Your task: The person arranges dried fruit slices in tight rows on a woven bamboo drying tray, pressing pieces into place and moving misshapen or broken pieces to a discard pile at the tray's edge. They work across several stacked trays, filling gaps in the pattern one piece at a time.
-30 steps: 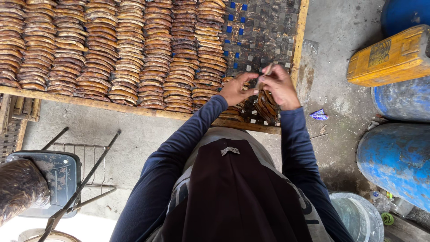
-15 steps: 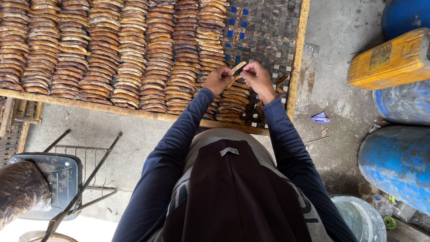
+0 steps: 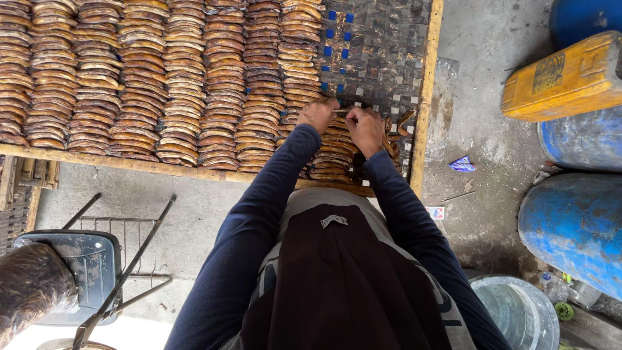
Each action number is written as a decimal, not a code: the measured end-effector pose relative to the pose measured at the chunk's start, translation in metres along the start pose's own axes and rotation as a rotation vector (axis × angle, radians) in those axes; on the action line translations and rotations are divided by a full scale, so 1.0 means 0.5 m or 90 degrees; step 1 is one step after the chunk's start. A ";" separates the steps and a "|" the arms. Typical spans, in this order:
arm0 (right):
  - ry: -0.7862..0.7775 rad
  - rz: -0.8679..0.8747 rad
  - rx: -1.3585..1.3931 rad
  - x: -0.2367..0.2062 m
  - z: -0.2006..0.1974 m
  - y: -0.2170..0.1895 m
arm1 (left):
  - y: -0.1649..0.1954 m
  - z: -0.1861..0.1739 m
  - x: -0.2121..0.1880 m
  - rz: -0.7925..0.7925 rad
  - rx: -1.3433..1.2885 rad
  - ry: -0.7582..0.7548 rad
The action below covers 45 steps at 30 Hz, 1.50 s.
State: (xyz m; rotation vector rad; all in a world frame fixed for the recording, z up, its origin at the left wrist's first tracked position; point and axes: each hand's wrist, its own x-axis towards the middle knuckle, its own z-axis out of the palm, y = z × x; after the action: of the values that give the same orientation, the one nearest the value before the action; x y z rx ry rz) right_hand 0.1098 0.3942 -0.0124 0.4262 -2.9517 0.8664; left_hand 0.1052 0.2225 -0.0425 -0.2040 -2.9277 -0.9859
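Observation:
My left hand (image 3: 317, 115) and my right hand (image 3: 365, 127) are close together over a woven drying tray (image 3: 389, 52). Between their fingertips they pinch one thin brown slice (image 3: 342, 112), held low at the end of a short row of slices (image 3: 334, 155). Long rows of overlapping brown slices (image 3: 162, 84) cover the tray from the left edge up to my hands. The bare weave with blue squares lies just beyond my fingers. My dark blue sleeves and dark apron fill the bottom middle of the view.
The tray's wooden frame (image 3: 426, 97) runs down its right side. A yellow jerrycan (image 3: 564, 78) and blue drums (image 3: 576, 227) stand at the right on concrete. A clear tub (image 3: 518, 311) is at the bottom right. A metal stool (image 3: 84, 266) stands at the bottom left.
Both hands have come down from a raised position onto the tray, carrying the slice to the end of the short row.

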 end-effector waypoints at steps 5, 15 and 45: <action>0.021 0.011 -0.035 0.004 -0.018 0.004 | -0.003 -0.032 0.012 0.017 -0.135 0.072; -0.091 0.066 0.324 0.056 -0.038 -0.004 | -0.017 -0.024 0.033 -0.081 -0.267 -0.064; -0.291 0.041 -0.150 -0.162 -0.160 0.122 | 0.031 0.054 -0.114 -0.135 -0.210 0.052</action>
State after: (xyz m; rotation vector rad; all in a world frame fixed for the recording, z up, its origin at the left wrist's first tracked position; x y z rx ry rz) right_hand 0.1675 0.5065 0.0140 0.5848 -3.4444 0.4609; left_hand 0.1640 0.2447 -0.0598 0.1366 -2.7375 -1.4670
